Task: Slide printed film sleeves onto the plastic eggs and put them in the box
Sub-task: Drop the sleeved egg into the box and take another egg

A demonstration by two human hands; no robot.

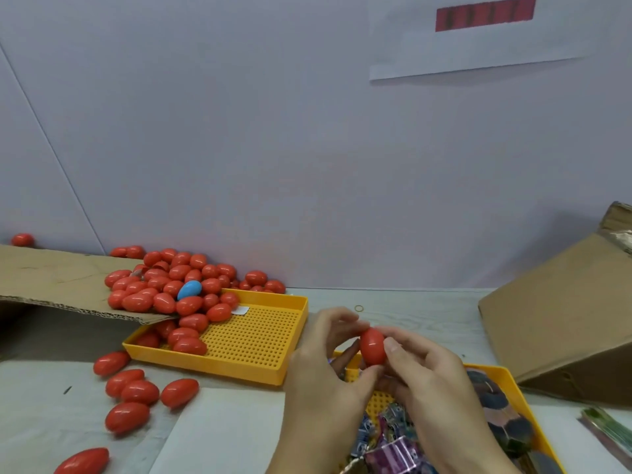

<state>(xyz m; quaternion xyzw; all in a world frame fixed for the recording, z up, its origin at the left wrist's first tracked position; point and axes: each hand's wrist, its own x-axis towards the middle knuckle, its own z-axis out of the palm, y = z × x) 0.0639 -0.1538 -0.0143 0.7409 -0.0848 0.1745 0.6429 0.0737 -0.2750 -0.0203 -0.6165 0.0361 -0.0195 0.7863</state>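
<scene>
Two hands meet on one bare red egg [372,347] in your head view, and that is the only view you have. Your left hand [325,367] has its fingers curled round the egg's left side, thumb low near the bottom tip, while your right hand [431,381] pinches it from the right with the thumb pressed on its flank. You hold it upright, long axis vertical, above the near yellow tray [509,378], probably so one narrow end stays free for a sleeve to slip over. No film is on the egg that can be seen.

Printed sleeves [393,439] lie heaped in that near tray directly below your wrists, close enough to grab without shifting your arms. Whether a sleeve is already tucked in your left palm cannot be told.

Supply sits to your left: a pile of red eggs [178,289] with a single blue egg [189,289] spills off a cardboard flap [51,278] into the far yellow tray [260,336], and loose eggs [136,391] are scattered on the table [239,422]. The cardboard box [554,319] stands tilted well to your right, its opening turned away from view.
</scene>
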